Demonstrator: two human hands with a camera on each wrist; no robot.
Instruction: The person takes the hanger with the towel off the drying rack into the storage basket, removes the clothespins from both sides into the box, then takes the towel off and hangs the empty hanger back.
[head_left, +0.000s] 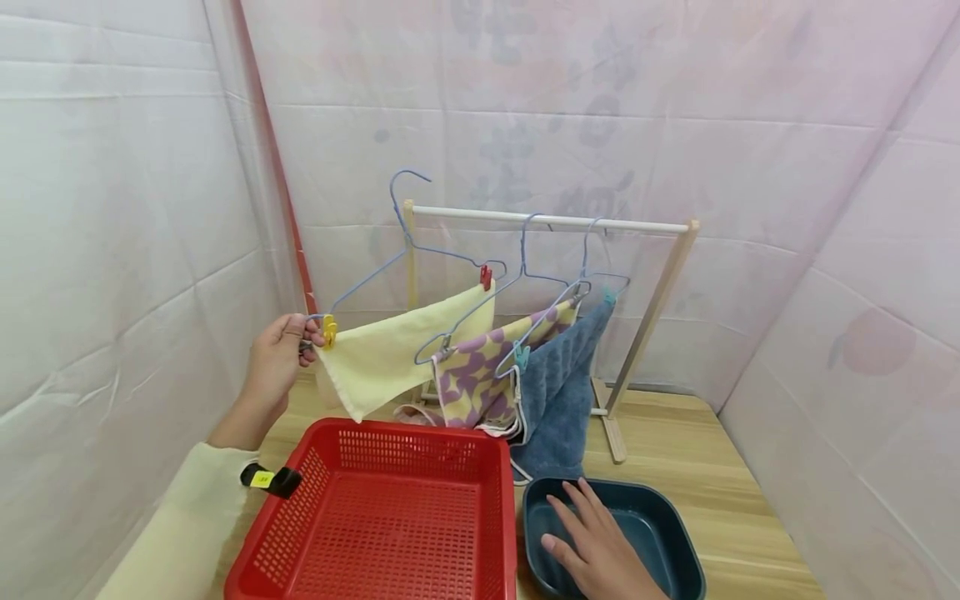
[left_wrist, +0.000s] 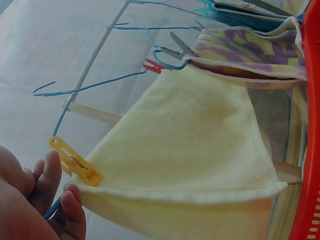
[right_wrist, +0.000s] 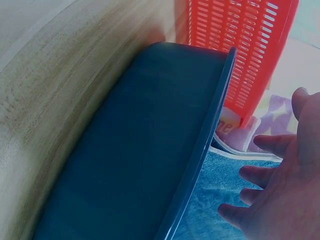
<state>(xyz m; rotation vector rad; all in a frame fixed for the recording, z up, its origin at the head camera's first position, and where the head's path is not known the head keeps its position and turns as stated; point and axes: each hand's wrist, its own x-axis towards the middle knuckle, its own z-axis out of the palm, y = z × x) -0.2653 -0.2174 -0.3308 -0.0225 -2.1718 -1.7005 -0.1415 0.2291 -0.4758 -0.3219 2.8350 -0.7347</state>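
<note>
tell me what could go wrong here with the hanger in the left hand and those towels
1. The left hand grips only one end of the blue hanger, whose hook is off the white rail; tilted like this, the yellow towel might slip.
2. That towel hangs from just a yellow clip and a red clip, so a tug could free it.
3. The blue towel droops toward the dark basin where the right hand reaches, and could snag.

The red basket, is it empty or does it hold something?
Empty: the head view shows only bare mesh floor inside the red basket.
</note>
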